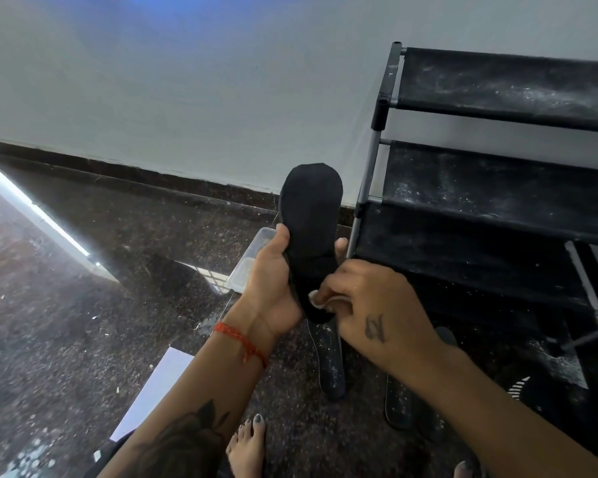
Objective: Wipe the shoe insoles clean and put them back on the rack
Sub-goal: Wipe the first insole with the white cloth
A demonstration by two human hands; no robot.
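Left hand (273, 284) is wrapped around a black insole (309, 232), thumb on the near edge and fingertips showing past the far edge; the insole is held upright in the air, toe end up, in front of the wall. Right hand (366, 305) is curled around a small white wipe (316, 300), which is pressed against the heel end of the held insole. Both hands are close together, meeting at the insole.

Two more dusty insoles are seen flat on the dark speckled floor (83, 322) below the hands: one (328, 360) between the forearms, another (399, 405) partly hidden under the right forearm. A black fabric-shelved rack (497, 188), dusted with white specks, stands at right against the wall. A clear plastic container (249, 267) sits on the floor behind the left hand. A white sheet (159, 384) lies by the left forearm. A bare foot (247, 446) is visible at the bottom edge.
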